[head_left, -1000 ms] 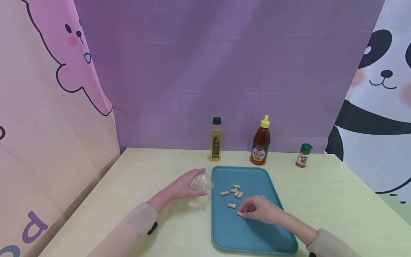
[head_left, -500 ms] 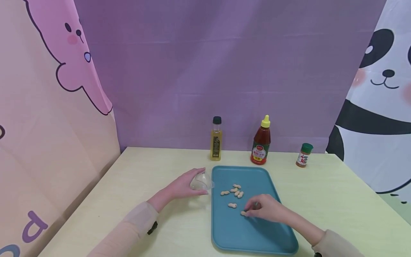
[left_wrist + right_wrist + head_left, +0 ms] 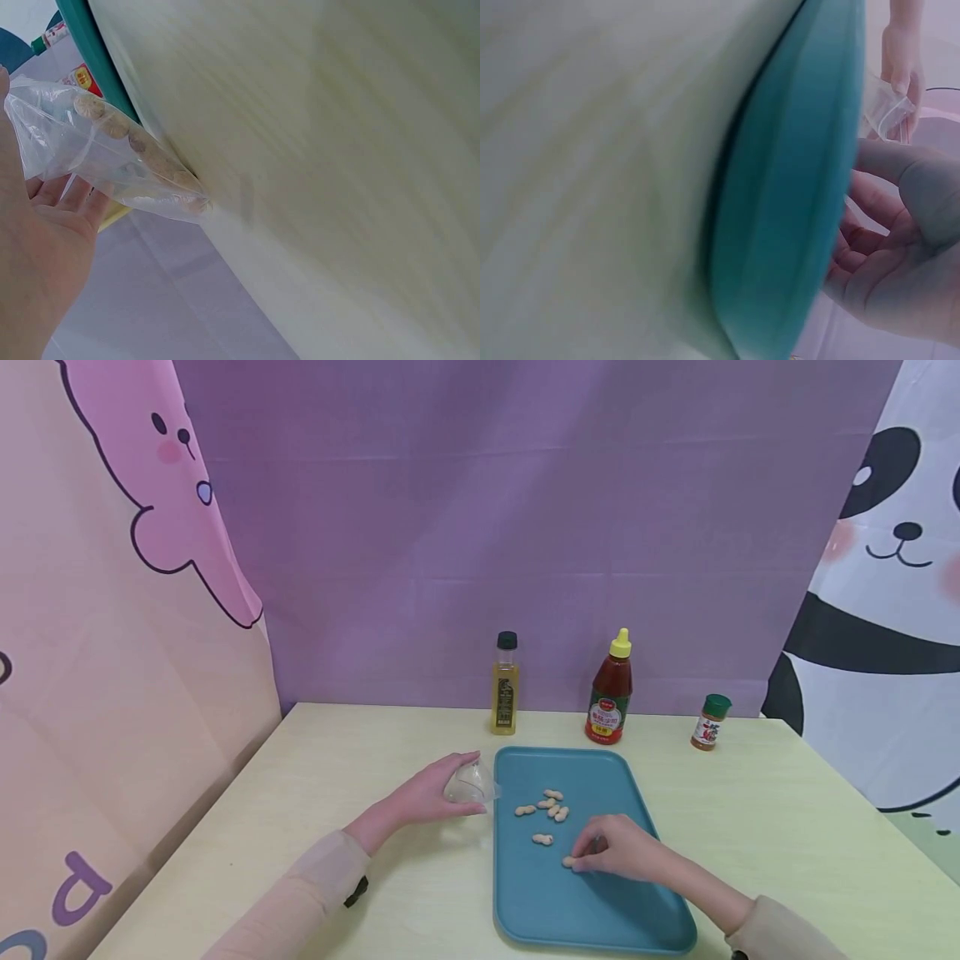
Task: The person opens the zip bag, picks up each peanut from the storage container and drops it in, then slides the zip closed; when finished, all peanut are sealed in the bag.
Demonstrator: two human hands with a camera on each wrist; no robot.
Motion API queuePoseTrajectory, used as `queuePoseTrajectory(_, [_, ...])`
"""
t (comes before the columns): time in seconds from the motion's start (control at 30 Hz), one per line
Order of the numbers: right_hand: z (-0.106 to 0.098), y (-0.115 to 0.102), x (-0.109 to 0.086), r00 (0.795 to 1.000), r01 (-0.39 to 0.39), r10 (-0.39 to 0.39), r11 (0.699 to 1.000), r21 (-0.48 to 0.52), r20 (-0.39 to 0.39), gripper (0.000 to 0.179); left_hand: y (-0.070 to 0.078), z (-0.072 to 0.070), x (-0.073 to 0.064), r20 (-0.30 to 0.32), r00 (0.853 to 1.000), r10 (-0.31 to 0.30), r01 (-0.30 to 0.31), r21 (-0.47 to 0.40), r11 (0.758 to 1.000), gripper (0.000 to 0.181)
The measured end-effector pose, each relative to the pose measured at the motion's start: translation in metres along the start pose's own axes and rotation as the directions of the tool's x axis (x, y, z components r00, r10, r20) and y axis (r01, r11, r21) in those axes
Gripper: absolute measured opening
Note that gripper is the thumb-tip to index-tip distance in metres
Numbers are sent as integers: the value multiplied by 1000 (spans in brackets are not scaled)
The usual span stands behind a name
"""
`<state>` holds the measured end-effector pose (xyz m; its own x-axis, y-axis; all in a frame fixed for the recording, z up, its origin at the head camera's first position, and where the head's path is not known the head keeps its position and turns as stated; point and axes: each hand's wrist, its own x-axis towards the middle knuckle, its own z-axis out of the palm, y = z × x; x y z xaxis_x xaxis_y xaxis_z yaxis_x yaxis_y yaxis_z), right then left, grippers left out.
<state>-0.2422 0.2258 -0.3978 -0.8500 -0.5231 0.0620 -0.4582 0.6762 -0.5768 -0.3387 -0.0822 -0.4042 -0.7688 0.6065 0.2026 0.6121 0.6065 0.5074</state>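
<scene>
A clear plastic bag (image 3: 470,785) is gripped by my left hand (image 3: 423,792) just left of the blue-green tray (image 3: 600,922). Inside it several peanuts (image 3: 115,125) line the lower edge, as the left wrist view shows. My right hand (image 3: 615,850) pinches one peanut (image 3: 567,862) between thumb and fingers, low over the middle of the tray. Another peanut (image 3: 542,840) lies a little to its upper left. Farther back on the tray is a loose cluster of peanuts (image 3: 552,811). In the right wrist view the tray's wall hides the pinched peanut and the fingertips.
Behind the tray stand a slim oil bottle (image 3: 505,693) with a dark cap and a red sauce bottle (image 3: 609,700) with a yellow tip. A small spice jar (image 3: 709,724) with a green lid is at the back right. A purple curtain (image 3: 450,527) hangs behind the table.
My right hand has slid slightly to the right along the tray with the peanut, then a touch nearer. The left hand and the bag have stayed in place.
</scene>
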Motion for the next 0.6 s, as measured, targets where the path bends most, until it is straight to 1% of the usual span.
queuePoseTrajectory(0.17, [-2, -4, -1, 1000, -7, 7, 1000, -26, 6, 13, 0, 0, 0, 5, 1000, -8, 8, -4, 1000, 86])
queuePoseTrajectory(0.37, [-8, -5, 3, 998, -54, 54, 998, -29, -15, 13, -1, 0, 0, 6, 1000, -8, 8, -7, 1000, 87])
queuePoseTrajectory(0.5, [-13, -8, 9, 998, -37, 36, 999, -30, -48, 15, -2, 1, 0, 0, 1000, -13, 13, -7, 1000, 87])
queuePoseTrajectory(0.6, [-15, -12, 14, 995, -28, 23, 998, -48, -94, 16, -2, 1, 1, -2, 1000, -18, 18, -8, 1000, 87])
